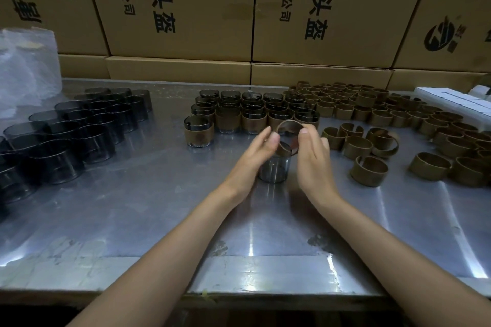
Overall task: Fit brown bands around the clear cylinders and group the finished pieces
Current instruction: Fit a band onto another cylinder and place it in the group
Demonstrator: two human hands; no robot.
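A scuffed, reflective metal worktable (132,220) fills the foreground. Printed cardboard cartons (180,8) stand stacked along its far edge. Crumpled clear plastic wrap (26,66) sits far left; white boxes (457,99) far right.

From my remote station I saw the metal tabletop (148,220) spread beneath and around the fingers. Far beyond the fingertips stood stacked cardboard boxes (183,8) printed with black characters. Far left of the fingers sat a bundle of clear plastic wrap (26,69). Far right, past the fingertips, lay white boxes (451,99).
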